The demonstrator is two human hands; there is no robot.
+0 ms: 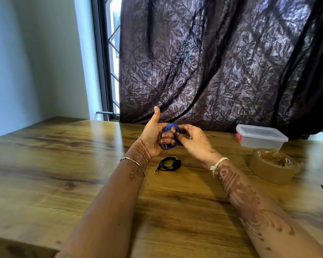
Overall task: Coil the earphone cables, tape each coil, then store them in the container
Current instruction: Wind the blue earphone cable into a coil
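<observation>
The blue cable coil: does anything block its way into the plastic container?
Yes. The container has its lid on, so the blue cable coil, held in both hands, cannot go in. Tape roll sits in front.

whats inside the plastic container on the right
Nothing shows through the container's clear walls; its lid is on. Glare hides part of the inside, so something small or thin there could go unseen.

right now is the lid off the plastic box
No, the lid sits closed on the plastic box, which stands on the table behind the roll of tape.
</observation>
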